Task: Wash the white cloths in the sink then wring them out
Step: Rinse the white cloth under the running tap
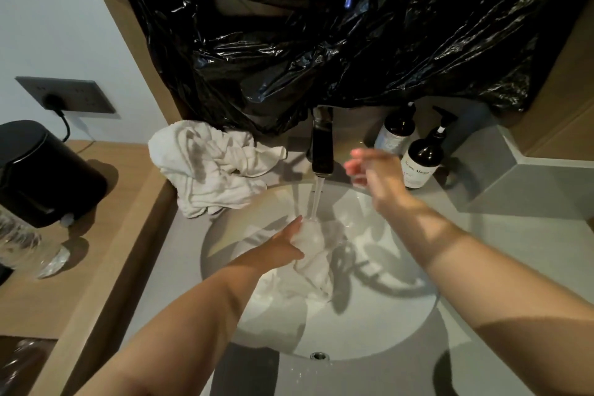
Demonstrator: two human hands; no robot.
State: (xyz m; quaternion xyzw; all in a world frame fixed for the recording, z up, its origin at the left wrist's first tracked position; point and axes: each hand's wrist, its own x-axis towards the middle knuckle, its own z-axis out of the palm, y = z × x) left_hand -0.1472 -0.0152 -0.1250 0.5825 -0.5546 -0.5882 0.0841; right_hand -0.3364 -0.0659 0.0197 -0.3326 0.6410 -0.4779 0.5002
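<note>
A wet white cloth (313, 254) lies bunched in the round white sink (385, 315), right under the stream running from the dark faucet (322, 151). My left hand (286, 243) grips the cloth's upper end inside the basin. My right hand (373, 172) hovers blurred above the counter just right of the faucet, fingers spread, holding nothing. More white cloths (212, 167) sit crumpled in a pile on the counter, left of the faucet at the sink's back-left rim.
Two dark pump bottles (418, 157) stand right of the faucet, close to my right hand. Black plastic sheeting (321, 35) hangs over the wall behind. A black kettle (38, 173) and a clear plastic bottle (29, 247) stand on the wooden ledge at left, below a wall socket (67, 95).
</note>
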